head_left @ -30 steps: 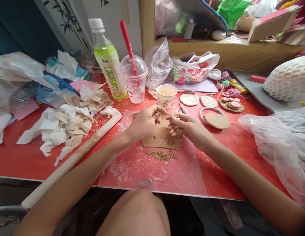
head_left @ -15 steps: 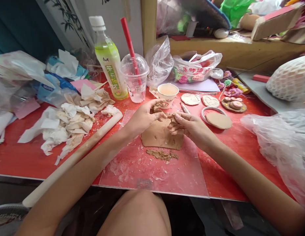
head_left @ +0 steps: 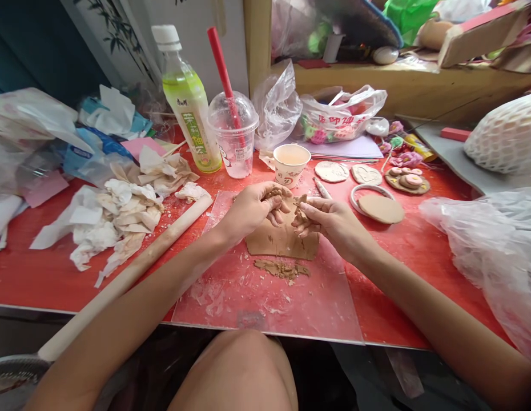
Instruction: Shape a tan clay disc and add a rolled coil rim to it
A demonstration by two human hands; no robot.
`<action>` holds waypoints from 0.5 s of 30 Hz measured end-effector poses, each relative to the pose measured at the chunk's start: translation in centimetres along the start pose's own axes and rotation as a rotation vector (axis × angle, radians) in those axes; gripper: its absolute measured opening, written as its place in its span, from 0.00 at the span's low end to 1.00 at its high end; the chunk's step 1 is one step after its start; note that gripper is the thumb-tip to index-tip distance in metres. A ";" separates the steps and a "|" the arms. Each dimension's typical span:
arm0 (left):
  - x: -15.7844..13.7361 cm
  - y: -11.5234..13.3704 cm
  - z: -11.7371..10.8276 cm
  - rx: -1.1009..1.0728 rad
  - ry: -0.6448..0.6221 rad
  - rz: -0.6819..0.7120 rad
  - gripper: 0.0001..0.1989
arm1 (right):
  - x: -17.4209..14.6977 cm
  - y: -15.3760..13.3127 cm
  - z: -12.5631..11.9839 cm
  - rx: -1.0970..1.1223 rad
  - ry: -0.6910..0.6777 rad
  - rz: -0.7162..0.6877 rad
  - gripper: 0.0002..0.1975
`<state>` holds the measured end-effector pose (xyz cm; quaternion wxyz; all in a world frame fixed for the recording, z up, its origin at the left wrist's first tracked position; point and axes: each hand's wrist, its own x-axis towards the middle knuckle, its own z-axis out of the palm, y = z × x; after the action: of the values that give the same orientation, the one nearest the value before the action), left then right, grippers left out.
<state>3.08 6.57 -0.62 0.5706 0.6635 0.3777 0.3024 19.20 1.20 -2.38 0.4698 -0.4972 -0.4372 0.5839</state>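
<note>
Above a flat brown clay slab (head_left: 278, 242), my left hand (head_left: 259, 208) curls its fingers round a bit of clay, mostly hidden by the palm. My right hand (head_left: 323, 217) pinches a small ragged piece of clay (head_left: 300, 208) between thumb and fingers. A narrow gap separates the two hands. The slab lies on a clear plastic sheet (head_left: 265, 302), with a strip of clay crumbs (head_left: 282, 269) nearer to me. Just behind the hands stands a paper cup (head_left: 291, 165) with cloudy liquid.
A long rolling pin (head_left: 163, 245) slants over the table edge at left, beside crumpled tissues (head_left: 124, 211). Behind stand a green drink bottle (head_left: 192, 114) and a lidded plastic cup (head_left: 235, 137). A clay disc (head_left: 381, 209) rests on a ring (head_left: 359, 191) at right; a plastic bag (head_left: 483, 245) lies beyond.
My left hand has drawn down and toward me, its fingers curling in, and the clay that showed above it is now largely hidden. My right hand has hardly moved.
</note>
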 end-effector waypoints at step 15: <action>-0.1 -0.2 -0.1 0.384 0.075 0.217 0.13 | -0.1 -0.1 -0.2 0.065 -0.098 0.044 0.19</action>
<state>2.88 6.57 -0.77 0.3837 0.7850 0.3756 0.3089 19.44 1.11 -2.30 0.4508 -0.4620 -0.4293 0.6317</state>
